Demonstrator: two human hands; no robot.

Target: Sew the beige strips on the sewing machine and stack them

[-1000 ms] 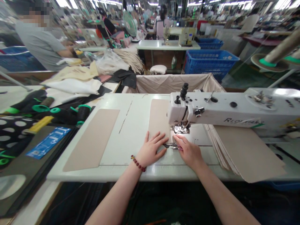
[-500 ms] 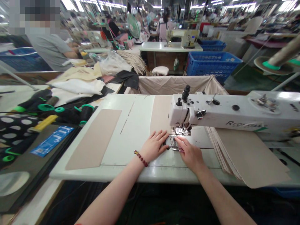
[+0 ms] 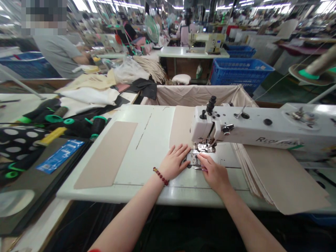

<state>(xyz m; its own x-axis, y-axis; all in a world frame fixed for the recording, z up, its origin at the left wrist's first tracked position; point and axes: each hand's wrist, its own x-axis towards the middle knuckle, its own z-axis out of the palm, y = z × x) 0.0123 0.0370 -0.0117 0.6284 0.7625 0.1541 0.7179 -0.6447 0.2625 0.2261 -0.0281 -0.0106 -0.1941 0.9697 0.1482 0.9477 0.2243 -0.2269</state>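
Observation:
My left hand point(image 3: 174, 162) lies flat with fingers spread, its fingertips on the near edge of a beige panel point(image 3: 181, 120). This panel runs back along the left of the sewing machine head point(image 3: 206, 127). Close in front of the presser foot point(image 3: 206, 147), my right hand point(image 3: 215, 172) is curled with its index finger reaching to the metal plate. Thread snips point(image 3: 198, 168), by their look, stick out of it to the left, their handle mostly hidden in the palm. Another beige panel point(image 3: 107, 154) lies at the left of the table.
A stack of beige panels point(image 3: 283, 178) sits under the machine arm at right. Thread spools point(image 3: 98, 126), a blue packet point(image 3: 60, 155) and cloth lie at left. Behind the table hangs a cloth-lined bin point(image 3: 199, 93); blue crates point(image 3: 236, 71) and a co-worker point(image 3: 56, 52) are farther back.
The whole view has shifted slightly, so things appear a little farther right. Both hands keep practically the same place by the presser foot, and the panels look unmoved.

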